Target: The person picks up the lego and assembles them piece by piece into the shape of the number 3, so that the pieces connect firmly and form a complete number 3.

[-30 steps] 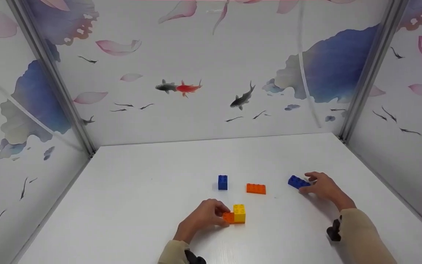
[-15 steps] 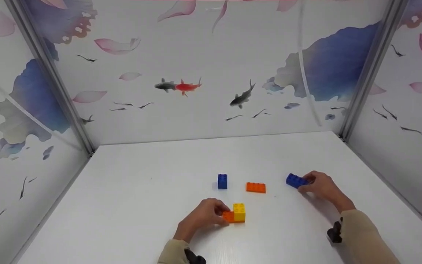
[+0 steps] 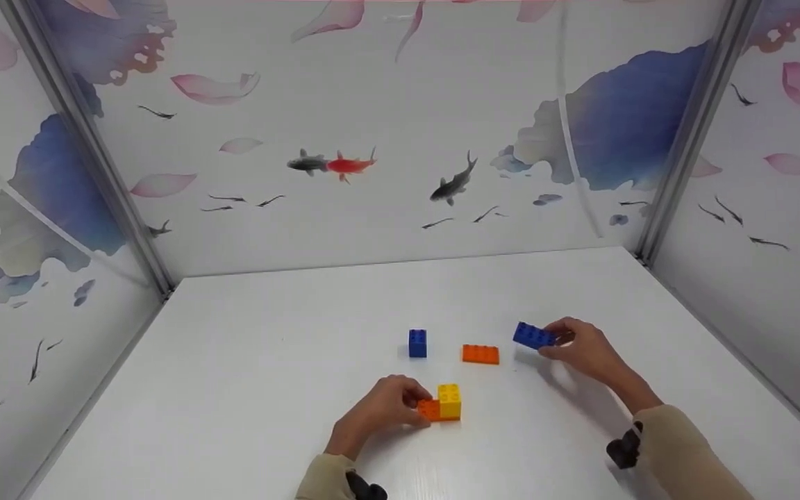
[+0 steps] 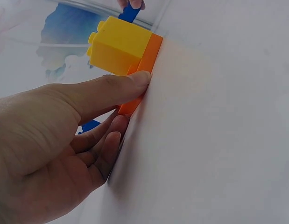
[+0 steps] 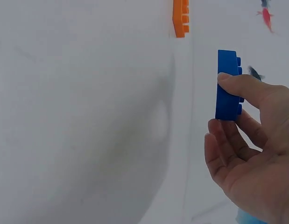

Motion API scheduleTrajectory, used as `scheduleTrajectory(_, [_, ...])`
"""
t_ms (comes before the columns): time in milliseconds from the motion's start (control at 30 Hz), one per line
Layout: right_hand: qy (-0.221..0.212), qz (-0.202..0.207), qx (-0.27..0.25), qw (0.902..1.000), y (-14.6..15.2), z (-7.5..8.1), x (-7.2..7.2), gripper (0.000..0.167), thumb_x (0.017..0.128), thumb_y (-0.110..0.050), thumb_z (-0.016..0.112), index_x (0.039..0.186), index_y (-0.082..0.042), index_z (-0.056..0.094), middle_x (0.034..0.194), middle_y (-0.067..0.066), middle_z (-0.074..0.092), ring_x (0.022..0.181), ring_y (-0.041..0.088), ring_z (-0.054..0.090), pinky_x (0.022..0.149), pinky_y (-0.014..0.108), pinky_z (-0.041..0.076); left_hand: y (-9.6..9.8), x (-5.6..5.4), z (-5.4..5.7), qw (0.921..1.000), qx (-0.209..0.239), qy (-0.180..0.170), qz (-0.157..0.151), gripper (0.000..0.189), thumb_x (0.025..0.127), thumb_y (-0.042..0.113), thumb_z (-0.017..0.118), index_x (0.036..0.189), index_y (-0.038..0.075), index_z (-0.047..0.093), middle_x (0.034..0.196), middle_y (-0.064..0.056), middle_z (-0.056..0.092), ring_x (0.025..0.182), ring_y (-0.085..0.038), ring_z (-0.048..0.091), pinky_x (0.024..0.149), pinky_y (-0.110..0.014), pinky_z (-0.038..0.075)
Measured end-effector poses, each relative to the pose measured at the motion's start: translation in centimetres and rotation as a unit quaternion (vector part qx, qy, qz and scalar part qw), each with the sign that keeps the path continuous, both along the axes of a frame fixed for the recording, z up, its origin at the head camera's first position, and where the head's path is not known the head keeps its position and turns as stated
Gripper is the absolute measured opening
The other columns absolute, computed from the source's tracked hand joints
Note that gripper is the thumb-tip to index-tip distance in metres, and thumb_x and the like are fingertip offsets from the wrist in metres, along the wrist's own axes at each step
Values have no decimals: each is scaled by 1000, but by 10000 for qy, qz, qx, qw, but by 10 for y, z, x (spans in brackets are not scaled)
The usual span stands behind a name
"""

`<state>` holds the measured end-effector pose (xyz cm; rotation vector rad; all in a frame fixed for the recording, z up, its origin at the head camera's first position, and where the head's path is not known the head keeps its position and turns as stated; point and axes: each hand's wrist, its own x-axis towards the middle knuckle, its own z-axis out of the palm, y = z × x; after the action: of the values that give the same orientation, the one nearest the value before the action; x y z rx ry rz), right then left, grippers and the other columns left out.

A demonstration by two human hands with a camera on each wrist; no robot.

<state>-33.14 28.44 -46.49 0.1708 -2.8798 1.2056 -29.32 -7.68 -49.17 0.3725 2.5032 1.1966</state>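
Observation:
My left hand (image 3: 387, 408) pinches the left end of a flat orange building brick (image 3: 429, 410) on the table. On that brick's right half stands a yellow brick (image 3: 449, 400), studs up; the left wrist view shows the thumb along the orange brick's side (image 4: 131, 105). My right hand (image 3: 584, 351) holds a long blue brick (image 3: 533, 336) between thumb and fingers, raised over the table. In the right wrist view the thumb presses the blue brick's (image 5: 227, 100) side, with its studs facing away from the table.
A second flat orange brick (image 3: 480, 355) lies between the hands, farther back. Left of it stands a small blue brick (image 3: 417, 344). White panels with painted fish and petals enclose the white table (image 3: 268, 389) at the back and both sides.
My right hand has gripped the long blue brick, lifted it and carried it left toward the loose orange brick. The left hand stays in place on the orange brick with the yellow one.

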Motion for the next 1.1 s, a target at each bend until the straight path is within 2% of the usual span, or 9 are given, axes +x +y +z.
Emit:
scheduleTrajectory(200, [132,111,-135,9998,-22,5,8,44,88,-28,78,123,-6,64,117,15,67,107,28,63,97,46,56,-1,1,0,10000,-40,-33,14,26,81,11,83,106,15,75,96,1,66,90,-19,56,89,-36,55])
scheduleTrajectory(433, [369,473,-280,9978,-49,16,21,42,86,-29,79,120,-8,67,115,11,67,106,26,64,93,39,57,-1,1,0,10000,-16,-57,3,26,81,12,83,106,16,75,96,1,66,90,-18,56,90,-36,54])
scheduleTrajectory(733, [632,1025,-349,9921,-77,25,36,41,85,-31,80,120,-13,70,113,5,67,106,29,65,85,17,52,0,3,0,10000,-14,0,18,25,81,13,83,105,16,75,95,1,65,90,-19,56,91,-37,54])
scheduleTrajectory(933, [799,1361,-258,9871,-93,28,44,39,85,-34,79,120,-17,72,110,2,67,103,21,65,83,18,52,-1,1,1,10000,-12,13,-18,25,82,14,83,105,16,75,96,0,65,90,-19,56,91,-38,55])
scheduleTrajectory(1100, [704,1490,-264,9860,-107,27,48,37,85,-30,79,120,-17,73,108,0,65,102,22,65,83,20,53,-2,2,2,10000,16,-18,-12,24,82,14,83,104,18,75,96,1,64,90,-19,56,90,-36,54])
